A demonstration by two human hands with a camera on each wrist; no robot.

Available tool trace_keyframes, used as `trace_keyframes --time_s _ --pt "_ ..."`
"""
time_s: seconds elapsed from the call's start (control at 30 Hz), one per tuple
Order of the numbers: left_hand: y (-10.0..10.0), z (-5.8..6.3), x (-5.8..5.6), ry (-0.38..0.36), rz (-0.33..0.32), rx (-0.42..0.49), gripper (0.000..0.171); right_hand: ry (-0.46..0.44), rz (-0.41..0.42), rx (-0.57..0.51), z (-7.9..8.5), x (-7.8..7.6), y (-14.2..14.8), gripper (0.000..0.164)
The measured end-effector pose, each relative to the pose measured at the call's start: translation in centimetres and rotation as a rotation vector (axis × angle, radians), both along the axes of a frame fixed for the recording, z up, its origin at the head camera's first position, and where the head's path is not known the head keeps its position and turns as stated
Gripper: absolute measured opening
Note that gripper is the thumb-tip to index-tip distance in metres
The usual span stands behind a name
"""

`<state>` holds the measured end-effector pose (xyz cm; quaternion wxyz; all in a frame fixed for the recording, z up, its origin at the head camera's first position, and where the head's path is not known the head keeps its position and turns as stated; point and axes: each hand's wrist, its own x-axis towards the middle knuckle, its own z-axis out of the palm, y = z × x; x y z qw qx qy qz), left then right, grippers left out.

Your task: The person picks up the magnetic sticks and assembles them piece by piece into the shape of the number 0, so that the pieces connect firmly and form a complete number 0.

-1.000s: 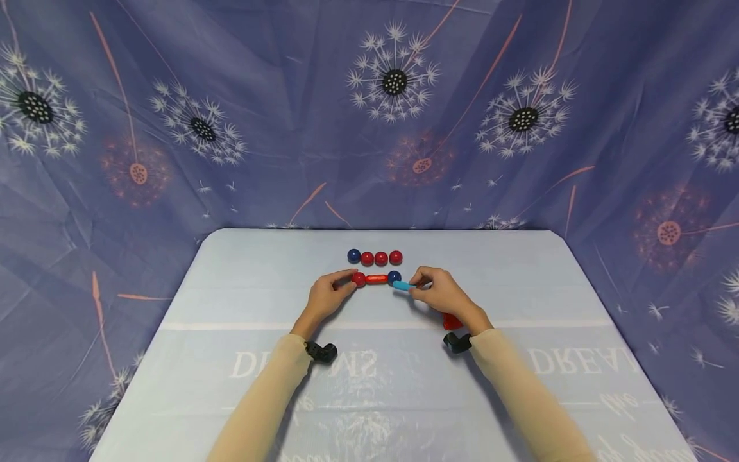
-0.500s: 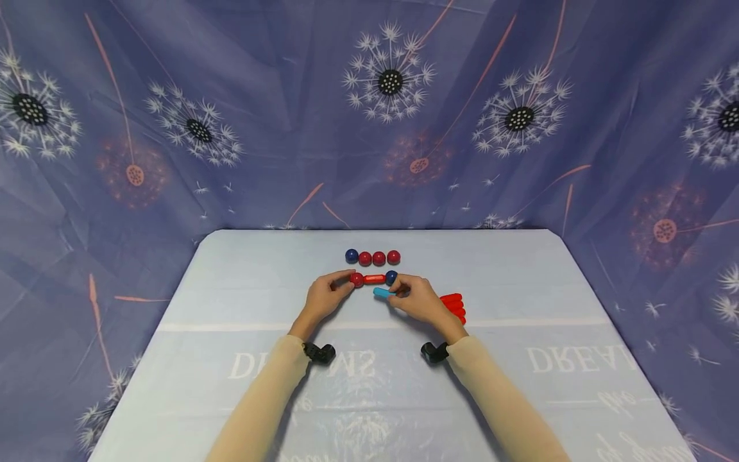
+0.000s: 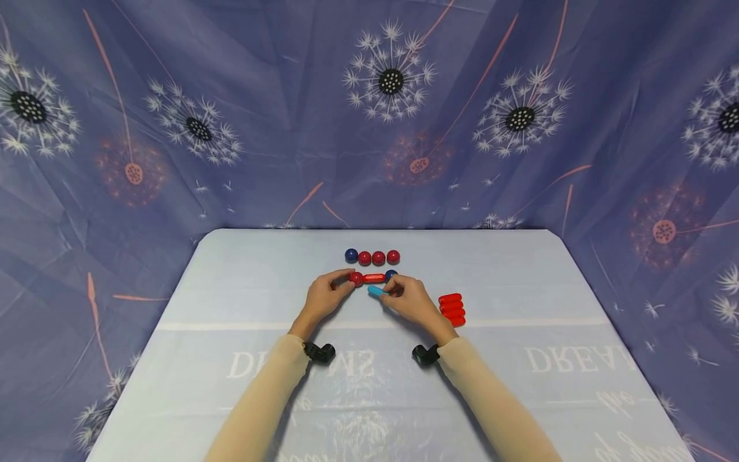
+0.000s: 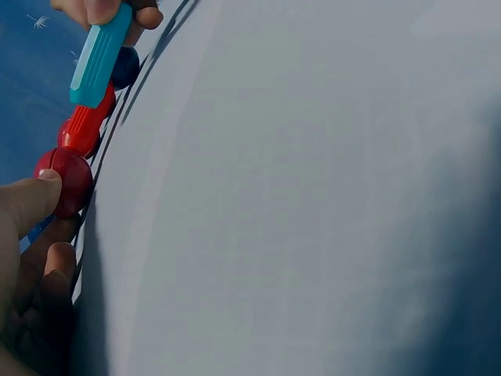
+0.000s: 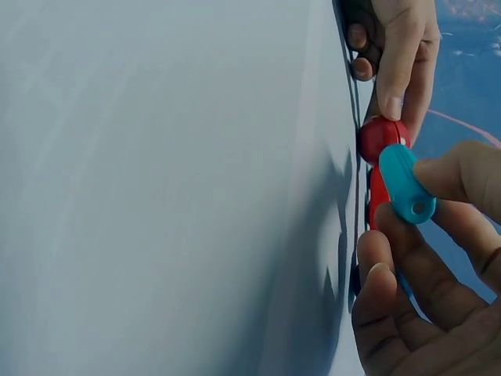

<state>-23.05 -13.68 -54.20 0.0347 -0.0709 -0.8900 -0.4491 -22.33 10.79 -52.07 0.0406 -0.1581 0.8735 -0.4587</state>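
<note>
My left hand (image 3: 324, 296) pinches a red ball (image 3: 356, 279) between thumb and fingers. From that ball a red rod (image 3: 374, 278) runs right to a dark blue ball (image 3: 390, 275), all in one line. Between the thumb and fingers of my right hand (image 3: 414, 300) is a light blue rod (image 3: 376, 290), on the near side of the red one. In the right wrist view the light blue rod (image 5: 405, 184) shows a small hole at its end and overlaps the red rod (image 5: 377, 196). The left wrist view has the pinched red ball (image 4: 72, 182) under my thumb.
Behind the joined pieces, a dark blue ball (image 3: 351, 256) and three red balls (image 3: 378, 258) stand in a row. Several red rods (image 3: 452, 310) lie side by side to the right of my right hand. A patterned purple cloth (image 3: 277, 128) hangs behind the white table (image 3: 496, 269).
My right hand has moved left and slightly nearer with the light blue rod, from the blue ball to in front of the red rod. The red rods are uncovered. My left hand stays put.
</note>
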Motion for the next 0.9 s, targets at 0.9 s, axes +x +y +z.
trace_keyframes --time_s 0.9 --pt "0.0 0.0 -0.1 -0.001 0.008 0.014 0.035 0.026 0.005 -0.015 -0.3 -0.7 -2.2 0.01"
